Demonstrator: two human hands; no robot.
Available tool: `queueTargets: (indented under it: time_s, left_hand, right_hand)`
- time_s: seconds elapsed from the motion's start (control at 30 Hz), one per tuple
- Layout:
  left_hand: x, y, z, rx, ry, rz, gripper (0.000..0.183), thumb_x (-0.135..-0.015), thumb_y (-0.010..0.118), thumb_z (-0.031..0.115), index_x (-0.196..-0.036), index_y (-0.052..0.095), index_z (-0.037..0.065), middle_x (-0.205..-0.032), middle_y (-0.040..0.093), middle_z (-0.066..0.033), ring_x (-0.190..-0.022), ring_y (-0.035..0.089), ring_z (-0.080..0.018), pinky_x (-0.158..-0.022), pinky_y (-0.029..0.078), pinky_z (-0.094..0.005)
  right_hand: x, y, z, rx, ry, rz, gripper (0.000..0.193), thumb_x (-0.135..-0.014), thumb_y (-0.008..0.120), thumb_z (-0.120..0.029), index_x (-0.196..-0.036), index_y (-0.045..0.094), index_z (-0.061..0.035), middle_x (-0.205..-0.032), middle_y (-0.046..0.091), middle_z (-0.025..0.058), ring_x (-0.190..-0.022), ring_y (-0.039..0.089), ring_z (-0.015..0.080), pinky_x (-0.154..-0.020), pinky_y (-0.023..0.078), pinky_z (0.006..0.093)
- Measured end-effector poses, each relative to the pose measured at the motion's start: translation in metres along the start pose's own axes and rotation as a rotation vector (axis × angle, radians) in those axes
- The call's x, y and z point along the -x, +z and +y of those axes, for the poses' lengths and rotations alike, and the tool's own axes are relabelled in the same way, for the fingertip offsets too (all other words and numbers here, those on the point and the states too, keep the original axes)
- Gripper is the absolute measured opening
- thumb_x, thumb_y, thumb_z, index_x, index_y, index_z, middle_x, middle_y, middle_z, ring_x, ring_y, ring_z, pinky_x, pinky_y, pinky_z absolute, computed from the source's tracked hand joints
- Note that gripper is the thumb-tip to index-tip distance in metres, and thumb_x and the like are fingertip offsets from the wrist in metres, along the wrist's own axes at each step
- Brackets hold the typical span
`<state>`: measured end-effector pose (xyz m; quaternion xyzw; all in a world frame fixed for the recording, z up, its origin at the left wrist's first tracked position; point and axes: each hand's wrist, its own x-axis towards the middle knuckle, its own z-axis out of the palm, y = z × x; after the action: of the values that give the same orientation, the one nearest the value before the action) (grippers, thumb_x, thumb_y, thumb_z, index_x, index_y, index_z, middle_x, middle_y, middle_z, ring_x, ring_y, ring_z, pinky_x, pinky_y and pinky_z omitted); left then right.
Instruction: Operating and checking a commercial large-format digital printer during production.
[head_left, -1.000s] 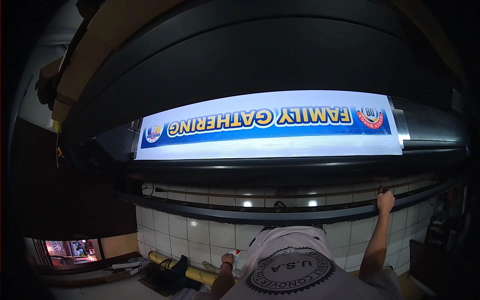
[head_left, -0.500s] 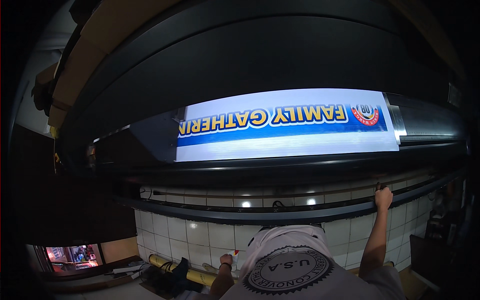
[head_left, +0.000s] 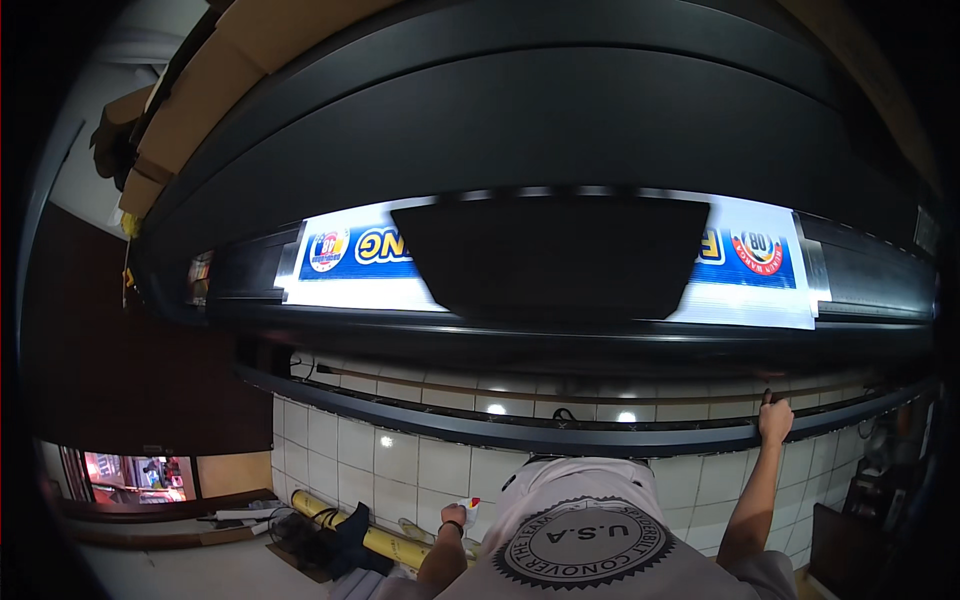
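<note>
My right hand (head_left: 774, 421) is raised by the dark front edge of a large-format printer (head_left: 560, 130). Its fingers are curled, with a dark tip, a finger or a small thing, pointing at the edge. Low at my left side, my left hand (head_left: 453, 516) is closed by a small white thing (head_left: 471, 508) with red and yellow on it, which it seems to hold. A printed banner (head_left: 360, 292), white and blue with yellow lettering and round emblems, lies on the lit bed. A dark trapezoid-shaped carriage (head_left: 555, 260) covers its middle.
A long grey bar (head_left: 500, 438) runs between me and the printer, above white floor tiles (head_left: 420, 470). Cardboard (head_left: 200, 90) sits on the printer's far left. At lower left are a yellow tube (head_left: 400, 547), cables and a lit screen (head_left: 140, 478).
The carriage now stands over the middle of the banner, and the banner's left end shows. The view has shifted slightly. My hands keep nearly the same places.
</note>
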<state>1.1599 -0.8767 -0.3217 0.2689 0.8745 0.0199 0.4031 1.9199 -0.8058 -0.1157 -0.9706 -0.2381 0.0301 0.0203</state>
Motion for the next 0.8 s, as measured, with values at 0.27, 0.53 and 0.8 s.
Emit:
queueTargets:
  time_s: [0.27,0.53,0.8]
  left_hand:
    - [0.006,0.006,-0.007,-0.024,0.002,-0.011,0.030,-0.079,0.054,0.014,-0.098,0.070,-0.003,-0.089,0.071,-0.0183,-0.078,0.068,-0.0256,-0.071,0.052,-0.0372]
    - [0.011,0.013,-0.008,0.059,-0.072,-0.026,0.026,-0.081,0.058,0.015,-0.096,0.071,-0.001,-0.091,0.071,-0.0187,-0.086,0.070,-0.0302,-0.078,0.052,-0.0387]
    - [0.013,0.008,-0.004,0.017,-0.040,-0.008,0.028,-0.080,0.056,0.014,-0.099,0.070,-0.002,-0.092,0.071,-0.0203,-0.087,0.069,-0.0314,-0.078,0.052,-0.0399]
  right_hand:
    - [0.000,0.002,0.001,-0.010,-0.018,-0.052,0.053,-0.093,0.053,-0.046,-0.091,0.066,0.0045,-0.093,0.067,0.0266,-0.095,0.062,0.0453,-0.084,0.047,0.0514]
    - [0.000,0.010,0.007,0.057,0.005,-0.033,0.055,-0.093,0.051,-0.047,-0.085,0.067,0.0052,-0.093,0.066,0.0279,-0.094,0.061,0.0459,-0.085,0.046,0.0509]
    - [0.000,-0.004,-0.005,-0.017,0.006,-0.055,0.050,-0.093,0.053,-0.044,-0.090,0.069,0.0034,-0.094,0.066,0.0271,-0.096,0.061,0.0456,-0.086,0.046,0.0508]
